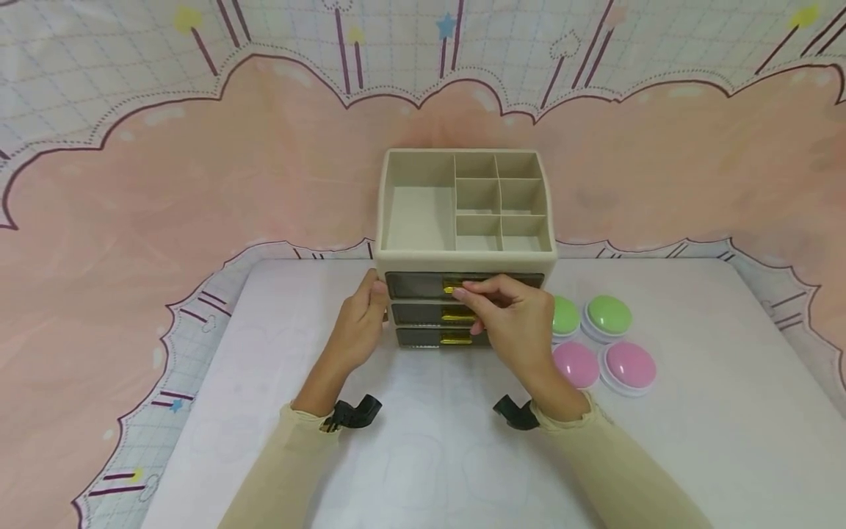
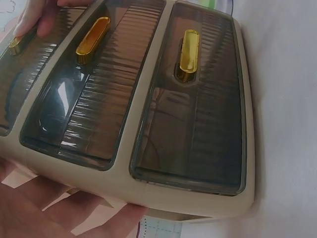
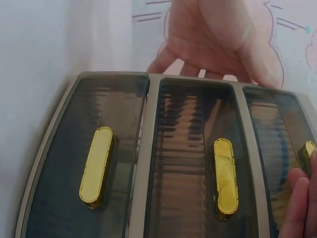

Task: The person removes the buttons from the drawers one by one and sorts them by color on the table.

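Observation:
A beige desk organizer (image 1: 465, 261) stands at the middle back, with three dark see-through drawers on its front. At the top drawer (image 1: 416, 286), my right hand (image 1: 518, 323) pinches the small gold handle (image 1: 451, 289) between thumb and fingers. My left hand (image 1: 359, 323) presses against the organizer's left side; in the left wrist view its fingers (image 2: 99, 218) stretch along the side wall. Gold handles also show on the middle drawer (image 2: 91, 99) and the bottom drawer (image 2: 193, 124). All three drawer fronts sit in the frame.
Right of the organizer, two green domed push buttons (image 1: 609, 314) and two pink ones (image 1: 631, 365) stand on the white table (image 1: 714, 441), partly behind my right hand. The organizer's top has several compartments (image 1: 423, 217). A patterned cloth (image 1: 297, 184) hangs behind.

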`<state>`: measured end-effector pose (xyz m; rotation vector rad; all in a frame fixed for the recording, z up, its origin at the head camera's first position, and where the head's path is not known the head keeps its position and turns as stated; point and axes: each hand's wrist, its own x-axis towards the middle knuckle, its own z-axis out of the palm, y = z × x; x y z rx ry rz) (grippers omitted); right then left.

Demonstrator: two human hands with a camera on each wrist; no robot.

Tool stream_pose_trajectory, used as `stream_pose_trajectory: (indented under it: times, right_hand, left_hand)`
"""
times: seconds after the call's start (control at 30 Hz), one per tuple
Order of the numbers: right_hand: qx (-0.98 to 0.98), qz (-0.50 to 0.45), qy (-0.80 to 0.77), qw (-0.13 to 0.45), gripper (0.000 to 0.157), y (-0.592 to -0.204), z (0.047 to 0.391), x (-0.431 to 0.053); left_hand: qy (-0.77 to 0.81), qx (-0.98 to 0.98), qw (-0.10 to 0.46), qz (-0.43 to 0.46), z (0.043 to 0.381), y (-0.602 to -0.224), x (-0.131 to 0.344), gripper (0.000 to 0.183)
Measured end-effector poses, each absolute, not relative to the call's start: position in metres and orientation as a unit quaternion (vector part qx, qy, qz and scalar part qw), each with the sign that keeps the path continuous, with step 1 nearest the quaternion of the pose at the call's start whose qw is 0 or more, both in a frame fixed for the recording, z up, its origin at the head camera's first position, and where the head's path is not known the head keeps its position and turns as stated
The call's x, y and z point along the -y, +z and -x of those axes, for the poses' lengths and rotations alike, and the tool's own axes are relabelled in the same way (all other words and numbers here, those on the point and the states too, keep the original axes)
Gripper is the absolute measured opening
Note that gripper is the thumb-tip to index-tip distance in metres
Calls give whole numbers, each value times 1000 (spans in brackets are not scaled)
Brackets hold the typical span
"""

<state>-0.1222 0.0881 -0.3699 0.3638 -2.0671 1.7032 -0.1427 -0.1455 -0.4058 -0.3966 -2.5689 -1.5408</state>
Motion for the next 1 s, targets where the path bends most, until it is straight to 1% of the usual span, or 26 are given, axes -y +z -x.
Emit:
stream_pose_trajectory:
  times: [0.1, 0.2, 0.3, 0.37, 0.7, 0.87, 1.0]
  right_hand:
    - [745, -134, 616, 217, 11, -370, 120, -88]
    - [745, -140, 614, 219, 10, -371, 116, -88]
    - [752, -142, 605, 222, 9, -372, 109, -88]
    - [755, -141, 600, 221, 9, -372, 103, -88]
    - [755, -166, 592, 226, 10, -375, 80, -90]
    - [758, -169, 589, 225, 9, -376, 74, -93]
    - [755, -161, 596, 220, 9, -374, 72, -92]
  left_hand:
    - [-514, 846, 48, 134, 144, -406, 148, 77]
    - [-521, 842, 39, 137, 144, -406, 149, 70]
    - [-522, 841, 38, 137, 143, -405, 149, 61]
    - [-519, 843, 42, 135, 143, -404, 149, 59]
    - [-495, 854, 78, 140, 142, -404, 149, 70]
    - [-492, 856, 77, 141, 142, -405, 148, 73]
    - [-488, 858, 78, 143, 142, -405, 148, 71]
